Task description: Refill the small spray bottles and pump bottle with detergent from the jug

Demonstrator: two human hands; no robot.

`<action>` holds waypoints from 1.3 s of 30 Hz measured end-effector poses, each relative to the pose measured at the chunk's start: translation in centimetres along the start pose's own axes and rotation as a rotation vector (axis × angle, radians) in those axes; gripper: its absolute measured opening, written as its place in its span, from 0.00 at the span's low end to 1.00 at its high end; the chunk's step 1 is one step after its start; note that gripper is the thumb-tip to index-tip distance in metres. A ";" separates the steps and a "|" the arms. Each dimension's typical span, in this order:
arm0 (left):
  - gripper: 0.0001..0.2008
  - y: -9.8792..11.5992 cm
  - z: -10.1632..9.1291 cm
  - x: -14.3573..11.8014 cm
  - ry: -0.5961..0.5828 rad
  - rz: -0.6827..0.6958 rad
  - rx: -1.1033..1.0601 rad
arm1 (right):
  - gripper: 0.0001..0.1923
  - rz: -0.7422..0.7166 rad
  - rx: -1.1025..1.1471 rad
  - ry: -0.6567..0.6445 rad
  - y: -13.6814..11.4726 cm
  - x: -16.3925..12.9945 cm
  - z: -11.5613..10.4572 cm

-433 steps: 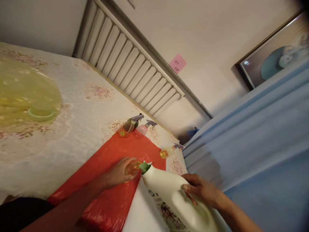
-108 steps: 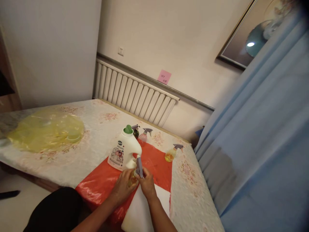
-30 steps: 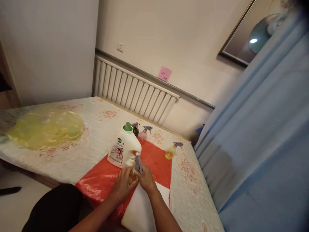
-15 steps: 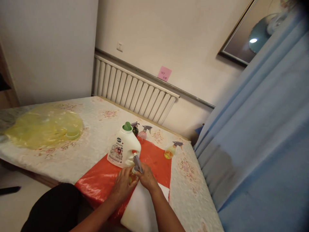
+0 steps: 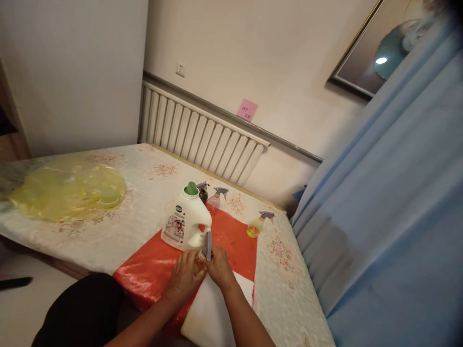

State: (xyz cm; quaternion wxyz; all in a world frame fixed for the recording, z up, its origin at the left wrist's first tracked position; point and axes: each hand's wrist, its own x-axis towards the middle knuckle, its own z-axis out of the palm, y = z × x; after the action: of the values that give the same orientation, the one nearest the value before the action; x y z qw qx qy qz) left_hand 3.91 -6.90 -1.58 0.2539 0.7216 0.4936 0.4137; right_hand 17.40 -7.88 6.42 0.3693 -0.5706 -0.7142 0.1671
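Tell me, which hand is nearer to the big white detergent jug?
Left. The left hand grips the small spray bottle just below the white detergent jug; the right hand holds the grey trigger head, slightly farther away.

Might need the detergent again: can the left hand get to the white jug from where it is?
Probably yes. The white jug stands upright just beyond the left hand, nothing between them, but that hand's grip is on the small spray bottle.

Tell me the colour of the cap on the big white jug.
Green; the cap on the jug shows in the head view.
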 end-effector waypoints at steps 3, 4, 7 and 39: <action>0.22 0.1 -0.1 0.0 -0.003 -0.002 0.005 | 0.03 0.006 0.004 0.023 -0.2 -0.1 0.1; 0.22 0.2 -0.1 0.0 -0.004 -0.005 0.009 | 0.02 0.013 0.003 0.031 -0.3 -0.1 0.2; 0.21 0.3 -0.2 0.0 -0.006 -0.013 0.019 | 0.02 0.043 -0.005 0.062 -0.3 0.0 0.4; 0.31 0.4 -2.6 1.1 -0.194 0.041 -0.204 | 0.07 0.069 0.062 -0.013 0.0 0.3 -0.1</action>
State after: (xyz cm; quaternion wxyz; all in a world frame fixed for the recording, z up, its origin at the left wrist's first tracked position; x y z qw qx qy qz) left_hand 2.07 -6.11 0.50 0.3640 0.7387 0.4074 0.3948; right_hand 17.46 -7.57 6.59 0.3761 -0.5820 -0.6910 0.2057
